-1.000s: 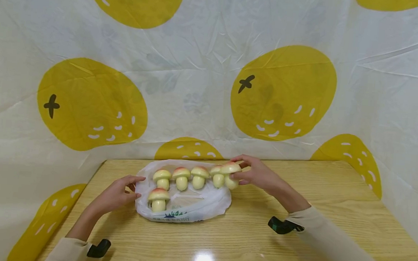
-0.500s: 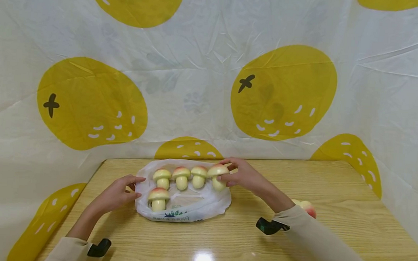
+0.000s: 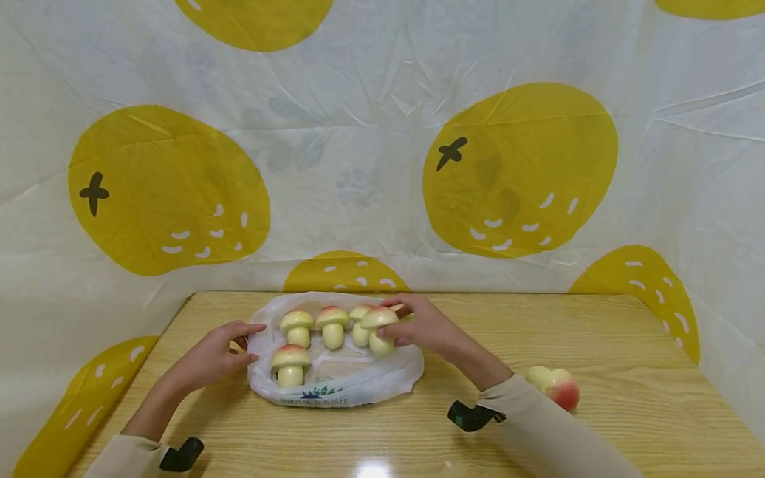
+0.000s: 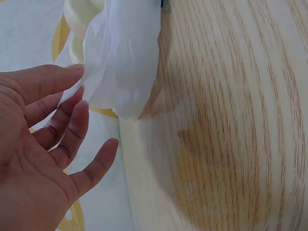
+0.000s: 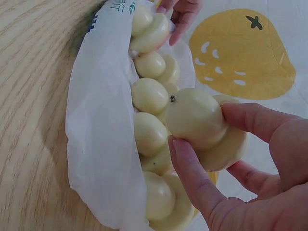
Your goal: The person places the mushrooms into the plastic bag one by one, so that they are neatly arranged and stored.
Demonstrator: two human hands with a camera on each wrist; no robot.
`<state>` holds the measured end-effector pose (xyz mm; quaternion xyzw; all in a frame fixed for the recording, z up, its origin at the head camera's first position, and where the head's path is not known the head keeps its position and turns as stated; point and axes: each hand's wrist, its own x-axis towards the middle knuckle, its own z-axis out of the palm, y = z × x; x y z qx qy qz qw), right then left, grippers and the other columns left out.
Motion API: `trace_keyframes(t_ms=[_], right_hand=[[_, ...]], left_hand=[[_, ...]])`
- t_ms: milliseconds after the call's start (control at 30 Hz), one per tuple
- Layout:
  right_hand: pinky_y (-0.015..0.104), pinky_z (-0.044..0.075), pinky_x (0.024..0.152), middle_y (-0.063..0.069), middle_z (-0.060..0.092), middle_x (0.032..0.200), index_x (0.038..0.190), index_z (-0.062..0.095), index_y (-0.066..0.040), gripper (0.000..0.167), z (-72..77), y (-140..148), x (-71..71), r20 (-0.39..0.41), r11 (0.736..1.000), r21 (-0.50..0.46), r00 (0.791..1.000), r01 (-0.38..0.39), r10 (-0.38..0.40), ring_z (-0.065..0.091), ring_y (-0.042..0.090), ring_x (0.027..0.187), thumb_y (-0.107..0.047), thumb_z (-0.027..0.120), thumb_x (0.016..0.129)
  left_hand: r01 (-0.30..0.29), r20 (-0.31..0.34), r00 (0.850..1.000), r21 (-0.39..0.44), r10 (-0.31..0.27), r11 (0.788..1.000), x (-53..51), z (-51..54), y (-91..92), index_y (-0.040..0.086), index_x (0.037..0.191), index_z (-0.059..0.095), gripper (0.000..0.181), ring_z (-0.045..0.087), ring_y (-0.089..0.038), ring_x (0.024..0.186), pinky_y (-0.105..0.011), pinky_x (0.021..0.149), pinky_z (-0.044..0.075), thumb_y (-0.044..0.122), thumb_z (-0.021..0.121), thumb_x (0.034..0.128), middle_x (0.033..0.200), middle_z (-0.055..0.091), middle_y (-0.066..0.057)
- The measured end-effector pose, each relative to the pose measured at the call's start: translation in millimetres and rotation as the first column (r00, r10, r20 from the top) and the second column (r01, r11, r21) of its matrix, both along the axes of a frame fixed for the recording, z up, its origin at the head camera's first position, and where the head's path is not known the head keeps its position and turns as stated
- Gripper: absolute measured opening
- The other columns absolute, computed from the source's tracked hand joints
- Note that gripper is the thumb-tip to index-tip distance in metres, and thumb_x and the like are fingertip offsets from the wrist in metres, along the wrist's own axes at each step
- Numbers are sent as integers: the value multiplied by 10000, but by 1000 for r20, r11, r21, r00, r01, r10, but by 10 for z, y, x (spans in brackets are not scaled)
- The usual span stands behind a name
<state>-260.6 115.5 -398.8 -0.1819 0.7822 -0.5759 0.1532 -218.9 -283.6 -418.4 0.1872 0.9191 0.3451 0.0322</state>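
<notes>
My right hand (image 3: pixel 424 327) grips a pale yellow toy mushroom (image 5: pixel 195 118) by its stem and cap, above the open white plastic bag (image 5: pixel 101 130). The mushroom's cap is tinged red on top. Inside the bag, several like mushrooms stand upright, such as a front one (image 3: pixel 291 366) and a back one (image 3: pixel 332 328). One behind my right fingers is partly hidden. At the bag's left rim, my left hand (image 4: pixel 43 139) pinches the thin plastic (image 4: pixel 130 57) between thumb and fingers.
Another mushroom (image 3: pixel 563 392) lies on its side on the wooden table (image 3: pixel 314 456), beside my right forearm. Behind the table hangs a white cloth (image 3: pixel 361 156) printed with yellow fruit. Green printing marks the bag's front.
The right hand has moved left over the bag with its mushroom, passing the rightmost one. The mushroom lying on the table has come out from behind the right sleeve. The left hand stays put.
</notes>
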Motion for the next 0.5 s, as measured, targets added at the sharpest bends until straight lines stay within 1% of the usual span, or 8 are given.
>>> trace_keyframes(t_ms=[100, 200, 367, 500], right_hand=[[476, 589, 821, 215, 563, 1263, 1328, 616, -27, 507, -30, -67, -2, -11, 1000, 1, 1000, -9, 9, 666, 226, 910, -133, 798, 867], [471, 591, 812, 197, 577, 1279, 1332, 621, -46, 503, -45, -130, 10, -21, 1000, 8, 1000, -13, 13, 661, 219, 912, -133, 799, 870], [446, 596, 790, 191, 610, 1182, 1339, 613, -56, 510, -50, -211, 33, -20, 1000, 24, 1000, -17, 18, 658, 212, 870, -138, 801, 872], [425, 598, 789, 170, 621, 1164, 1331, 614, -54, 511, -52, -279, 53, -2, 1000, 26, 1000, -16, 16, 664, 203, 873, -127, 808, 864]], left_hand=[[-4, 1, 1000, 3, 4, 1000, 4, 4, 3, -70, 1383, 569, 492, 535, -234, 985, -314, 798, 538, 74, 717, 936, 1155, 611, -117], [-7, -2, 1000, 7, 7, 1000, 6, 5, 6, -53, 1368, 585, 475, 536, -234, 982, -302, 792, 534, 77, 722, 932, 1155, 615, -113], [-22, -14, 1000, 8, 22, 1000, 3, -1, 13, -27, 1326, 612, 440, 539, -224, 956, -278, 775, 520, 77, 740, 918, 1082, 619, -80], [-32, -16, 999, 5, 32, 999, 2, -3, 17, -18, 1307, 615, 424, 537, -218, 939, -275, 766, 509, 77, 744, 915, 1047, 614, -67]])
